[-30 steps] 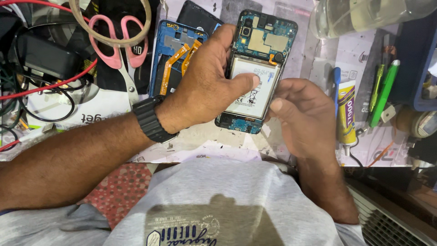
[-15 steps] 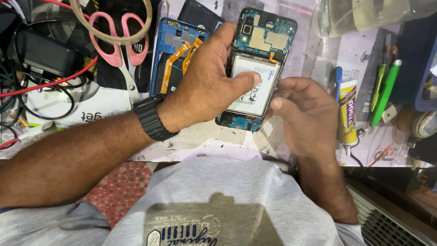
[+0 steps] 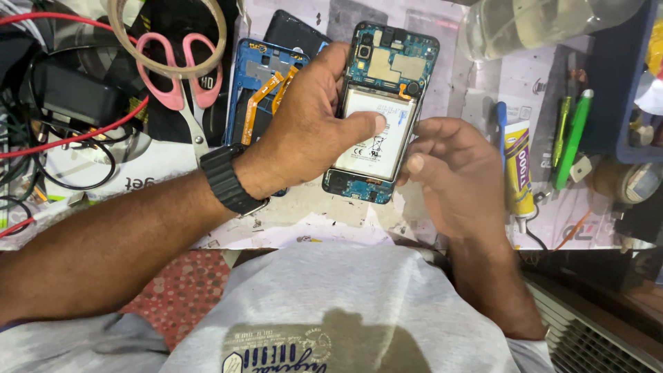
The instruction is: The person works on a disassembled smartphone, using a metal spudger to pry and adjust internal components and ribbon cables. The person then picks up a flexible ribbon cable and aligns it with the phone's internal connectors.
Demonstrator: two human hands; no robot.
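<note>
Opened phone on tabletop between both hands, second phone frame just left, scissors further left, glue tube and pens right.

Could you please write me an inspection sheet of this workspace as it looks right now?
Surface: table covered with printed paper.
Job's things: opened phone, back off, white battery seated in it.
Clutter: pink scissors, tape ring, blue phone frame, glue tube, green pens, plastic bottle.
Grippers: left hand grips the phone, thumb on the battery; right hand touches its right edge.
Cables: red and black wires tangled at left.
Surroundings: metal grille at lower right.
</note>
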